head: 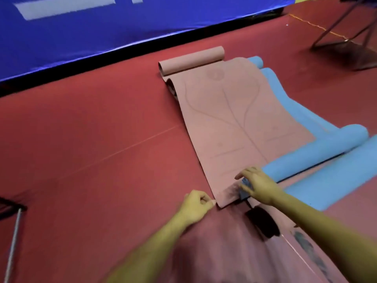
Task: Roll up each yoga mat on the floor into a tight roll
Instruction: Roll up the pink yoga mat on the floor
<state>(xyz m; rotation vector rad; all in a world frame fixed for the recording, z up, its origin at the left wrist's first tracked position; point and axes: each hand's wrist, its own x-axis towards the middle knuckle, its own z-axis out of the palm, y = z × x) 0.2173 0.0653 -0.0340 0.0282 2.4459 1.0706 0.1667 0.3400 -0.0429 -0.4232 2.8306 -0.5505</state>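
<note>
Left hand [196, 205] pinching near corner of pink mat [234, 123], fingers curled tight. Right hand [258, 185] spread, fingers apart, over near edge, likely readying first fold.

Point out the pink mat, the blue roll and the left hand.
pink mat [230, 119], head view, on its flat printed surface.
blue roll [318, 152], head view, on the roll's curved side.
left hand [196, 207], head view, on the hand's back.

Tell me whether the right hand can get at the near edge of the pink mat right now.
Probably yes: the right hand already hovers over the near edge of the pink mat, nothing lying between them.
</note>
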